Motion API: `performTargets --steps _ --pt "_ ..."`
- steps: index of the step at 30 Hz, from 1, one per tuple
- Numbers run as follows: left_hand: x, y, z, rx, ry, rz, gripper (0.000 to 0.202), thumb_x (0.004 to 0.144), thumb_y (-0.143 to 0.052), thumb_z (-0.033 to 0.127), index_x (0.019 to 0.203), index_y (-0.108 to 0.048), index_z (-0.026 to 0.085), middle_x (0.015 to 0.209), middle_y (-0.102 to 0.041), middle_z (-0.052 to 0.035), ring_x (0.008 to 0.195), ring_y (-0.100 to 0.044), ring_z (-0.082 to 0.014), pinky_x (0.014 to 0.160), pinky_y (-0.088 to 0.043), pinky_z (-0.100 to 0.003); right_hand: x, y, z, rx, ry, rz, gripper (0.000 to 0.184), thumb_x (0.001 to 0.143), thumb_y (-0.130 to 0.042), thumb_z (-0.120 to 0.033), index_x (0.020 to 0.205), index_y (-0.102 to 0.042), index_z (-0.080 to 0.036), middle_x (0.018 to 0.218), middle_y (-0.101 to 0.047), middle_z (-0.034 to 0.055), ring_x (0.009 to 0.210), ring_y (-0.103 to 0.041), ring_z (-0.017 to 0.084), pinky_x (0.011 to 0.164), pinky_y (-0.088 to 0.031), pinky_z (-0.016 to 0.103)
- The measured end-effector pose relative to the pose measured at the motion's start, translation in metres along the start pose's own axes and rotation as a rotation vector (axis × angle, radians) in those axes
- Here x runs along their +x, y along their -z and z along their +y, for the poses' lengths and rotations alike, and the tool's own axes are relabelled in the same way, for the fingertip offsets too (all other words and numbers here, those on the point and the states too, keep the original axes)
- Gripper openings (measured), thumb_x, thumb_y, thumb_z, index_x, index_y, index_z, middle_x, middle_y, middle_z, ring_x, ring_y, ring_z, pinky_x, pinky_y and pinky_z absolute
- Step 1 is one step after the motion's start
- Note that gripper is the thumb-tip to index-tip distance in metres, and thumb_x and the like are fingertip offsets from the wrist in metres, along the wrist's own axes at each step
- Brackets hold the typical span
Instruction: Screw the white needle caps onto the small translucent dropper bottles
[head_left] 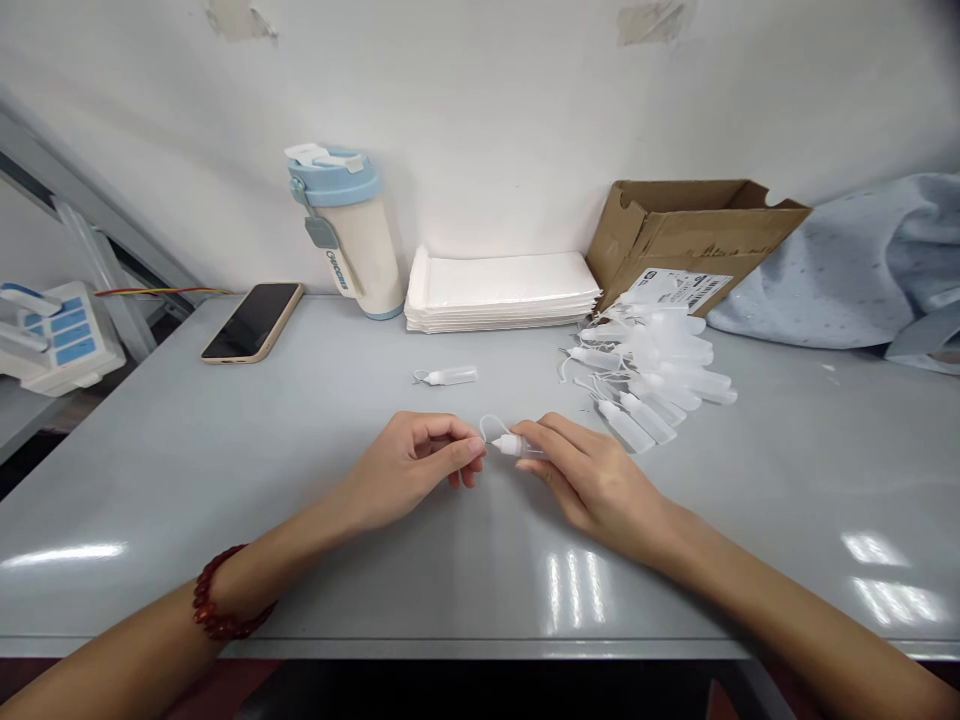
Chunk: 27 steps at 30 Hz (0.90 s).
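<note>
The right hand (pixel 589 468) grasps a small bottle (pixel 514 445) in front of the white stack (pixel 502 290); the left hand (pixel 420 470) seems to pinch the far end of its looped strap (pixel 492 418) — fingertips hide any cap there. Best, I judge, to hold the bottle lightly, unsqueezed, fingertips aligned with the nozzle. Left of the stack, the tumbler (pixel 364 245) reads something like "Guoams"; right of it, the carton (pixel 694 235) has a barcode label (pixel 679 288) — its print too small.

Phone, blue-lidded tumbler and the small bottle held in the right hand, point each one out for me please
Phone (pixel 253 322), head view: middle of the dark screen.
Blue-lidded tumbler (pixel 366 242), head view: its cream body.
Small bottle (pixel 512 445), head view: its white top end.
</note>
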<state>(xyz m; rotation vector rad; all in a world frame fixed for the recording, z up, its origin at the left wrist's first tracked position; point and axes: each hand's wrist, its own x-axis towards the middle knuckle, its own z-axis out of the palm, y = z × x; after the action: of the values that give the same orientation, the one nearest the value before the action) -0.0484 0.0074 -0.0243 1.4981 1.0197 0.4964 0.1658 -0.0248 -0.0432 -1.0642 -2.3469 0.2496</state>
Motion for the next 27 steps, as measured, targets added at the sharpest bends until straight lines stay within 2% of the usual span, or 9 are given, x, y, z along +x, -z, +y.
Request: performTargets --steps 6,17,21,27 --pt "-0.001 0.000 0.000 -0.029 -0.040 -0.035 0.022 0.086 -0.056 0.032 0.075 -0.065 0.015 0.068 -0.062 0.0001 0.067 -0.056 -0.0119 0.068 -0.045 -0.025 -0.002 -0.001 -0.002 0.057 0.013 -0.021 0.025 0.094 -0.040 -0.017 0.107 -0.057 -0.005 0.074 -0.053 0.0063 0.059 -0.047 0.014 0.053 -0.042 0.027" --pt "-0.001 -0.005 -0.002 -0.006 -0.020 -0.053 0.021 0.086 -0.055 0.030 0.073 -0.063 0.015 0.068 -0.060 0.0006 0.067 -0.056 -0.0116 0.068 -0.045 -0.024 -0.002 -0.003 -0.001 0.061 0.026 -0.041 0.024 0.093 -0.040 -0.017 0.105 -0.058 -0.004 0.077 -0.058 0.0094 0.062 -0.049 0.015 0.055 -0.045 0.028" --pt "0.001 -0.001 -0.003 0.064 -0.034 -0.046 0.021 0.086 -0.055 0.031 0.075 -0.065 0.016 0.069 -0.061 0.0005 0.068 -0.057 -0.0120 0.069 -0.045 -0.024 -0.001 -0.003 0.000 0.066 0.005 -0.047 0.024 0.094 -0.041 -0.017 0.104 -0.058 -0.005 0.078 -0.058 0.0093 0.063 -0.051 0.015 0.056 -0.046 0.028" --pt "0.003 0.008 0.000 0.208 -0.074 -0.026 0.016 0.081 -0.061 0.030 0.087 -0.070 0.019 0.081 -0.067 -0.0008 0.073 -0.058 -0.0132 0.069 -0.046 -0.024 0.000 0.000 0.001 0.013 0.001 -0.031 0.023 0.094 -0.042 -0.018 0.106 -0.057 -0.007 0.077 -0.057 0.0074 0.062 -0.051 0.015 0.055 -0.045 0.027"
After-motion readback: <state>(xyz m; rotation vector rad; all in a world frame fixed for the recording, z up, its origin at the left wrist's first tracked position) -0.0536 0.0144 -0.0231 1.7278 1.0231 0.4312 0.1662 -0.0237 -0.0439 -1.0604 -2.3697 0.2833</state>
